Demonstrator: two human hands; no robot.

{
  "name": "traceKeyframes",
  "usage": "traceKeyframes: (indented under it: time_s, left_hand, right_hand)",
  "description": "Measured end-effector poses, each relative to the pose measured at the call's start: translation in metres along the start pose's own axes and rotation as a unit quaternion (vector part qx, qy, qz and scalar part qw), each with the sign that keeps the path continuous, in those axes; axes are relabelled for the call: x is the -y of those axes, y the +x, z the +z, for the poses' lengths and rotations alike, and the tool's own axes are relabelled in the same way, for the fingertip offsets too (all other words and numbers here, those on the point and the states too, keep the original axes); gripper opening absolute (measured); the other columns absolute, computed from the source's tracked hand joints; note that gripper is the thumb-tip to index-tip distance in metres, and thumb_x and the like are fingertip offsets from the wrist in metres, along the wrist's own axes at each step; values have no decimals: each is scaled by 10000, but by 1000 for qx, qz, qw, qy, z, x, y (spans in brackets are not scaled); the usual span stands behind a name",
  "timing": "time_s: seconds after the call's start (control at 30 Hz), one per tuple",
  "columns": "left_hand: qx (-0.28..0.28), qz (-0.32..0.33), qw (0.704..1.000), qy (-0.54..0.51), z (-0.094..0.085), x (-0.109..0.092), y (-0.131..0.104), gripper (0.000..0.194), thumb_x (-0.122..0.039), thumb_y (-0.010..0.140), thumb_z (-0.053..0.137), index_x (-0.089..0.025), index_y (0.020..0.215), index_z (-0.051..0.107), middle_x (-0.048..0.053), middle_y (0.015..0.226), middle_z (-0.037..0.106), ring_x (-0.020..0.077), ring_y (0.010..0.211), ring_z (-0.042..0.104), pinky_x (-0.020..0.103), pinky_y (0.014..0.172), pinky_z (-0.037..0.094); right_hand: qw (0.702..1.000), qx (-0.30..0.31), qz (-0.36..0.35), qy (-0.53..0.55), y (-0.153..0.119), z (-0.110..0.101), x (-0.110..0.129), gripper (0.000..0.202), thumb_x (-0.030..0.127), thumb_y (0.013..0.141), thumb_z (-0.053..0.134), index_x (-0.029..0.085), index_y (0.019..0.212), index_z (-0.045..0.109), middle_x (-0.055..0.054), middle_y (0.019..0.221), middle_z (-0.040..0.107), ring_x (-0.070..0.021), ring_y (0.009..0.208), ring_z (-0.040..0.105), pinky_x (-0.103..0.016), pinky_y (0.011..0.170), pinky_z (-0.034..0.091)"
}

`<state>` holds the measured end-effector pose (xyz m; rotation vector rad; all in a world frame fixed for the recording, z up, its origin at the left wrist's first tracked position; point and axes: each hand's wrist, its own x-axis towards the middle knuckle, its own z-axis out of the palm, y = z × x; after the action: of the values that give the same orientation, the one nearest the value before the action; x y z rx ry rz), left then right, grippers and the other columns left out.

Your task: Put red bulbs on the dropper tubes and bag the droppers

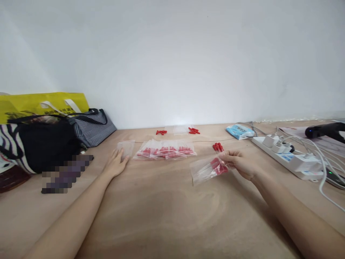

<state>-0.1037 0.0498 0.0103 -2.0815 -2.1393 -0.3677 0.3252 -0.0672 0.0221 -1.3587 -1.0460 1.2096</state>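
Note:
Pinched in my right hand (pixel 238 163) is a clear plastic bag (pixel 206 171) with red-ended pieces inside, held over the wooden table. Several red-tipped pieces (pixel 218 146) show just behind that hand. My left hand (pixel 117 162) lies flat with its fingers apart, touching a small stack of clear bags (pixel 126 148). Between the hands, a row of overlapping filled bags (pixel 167 150) rests on the table. Farther back are two little groups of red pieces, one at the left (pixel 161 132) and one at the right (pixel 194 131), with clear material between them.
On the left stand a black bag (pixel 48 144), a striped bag (pixel 93 127) and a yellow bag (pixel 54 99), with a blurred-out object in front. At the right are a blue tissue pack (pixel 239 131), a power strip (pixel 291 158) with plugs and cables, and a black device (pixel 326 130).

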Motion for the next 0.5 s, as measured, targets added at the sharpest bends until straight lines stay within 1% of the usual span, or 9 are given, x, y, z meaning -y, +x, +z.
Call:
traceKeyframes:
  time_s: [0.03,0.1,0.17,0.23,0.3,0.37,0.4,0.43,0.5]
  left_hand:
    - [48,-21,999,14,4,7,4,556,-427,820,293,-97,1250,418,134,1290,428,292,1230,321,414,968,306]
    - [74,-31,996,24,9,12,9,559,-436,825,272,-104,1244,436,135,1288,433,293,1223,335,418,973,297]
    - [74,-29,996,27,10,12,7,560,-432,826,266,-98,1236,448,142,1289,430,298,1222,335,417,983,282]
    - [73,-34,996,35,8,10,-1,579,-437,821,266,-74,1235,443,163,1293,417,314,1221,332,429,983,280]
    - [74,-23,996,44,2,12,-15,589,-436,816,264,-45,1213,456,185,1279,425,325,1208,346,438,978,289]
    - [76,32,996,42,-5,16,-35,555,-412,813,262,-44,1146,508,182,1222,484,307,1178,394,413,975,311]
    - [71,65,995,31,-9,19,-46,530,-415,812,262,-71,1104,539,159,1185,522,293,1169,408,403,976,319]
    - [64,89,994,17,-13,22,-58,519,-439,804,281,-98,1085,553,139,1182,530,285,1176,403,404,980,322]
    - [60,131,989,-24,-21,28,-81,533,-503,786,340,-137,1115,545,110,1251,480,278,1187,396,407,993,316]
  right_hand:
    - [1000,-20,-8,11,4,0,-2,246,360,578,688,161,550,546,0,514,568,-84,438,479,-218,438,367]
    - [997,-52,-29,49,13,1,-5,253,369,606,664,174,544,515,7,497,538,-86,422,462,-222,412,355]
    - [991,-78,-56,98,23,4,-7,224,359,641,631,184,579,505,-8,541,550,-110,468,499,-241,440,401]
    - [981,-108,-79,142,34,10,-7,177,333,676,593,188,627,503,-28,619,578,-130,547,542,-261,511,456]
    - [970,-148,-98,168,47,18,-4,143,311,702,551,193,650,490,-35,668,589,-130,590,556,-267,564,481]
    - [965,-176,-113,159,61,27,-3,133,318,721,506,196,671,488,-35,684,595,-126,604,559,-268,593,488]
    - [966,-181,-119,140,68,33,-3,144,334,729,482,198,683,491,-33,673,595,-127,603,559,-271,599,489]
    - [969,-179,-119,124,76,39,-5,159,351,731,466,200,693,496,-30,646,590,-131,594,557,-276,597,488]
    - [974,-170,-115,94,88,52,-11,167,366,723,451,208,717,504,-20,591,578,-144,583,555,-284,578,481]
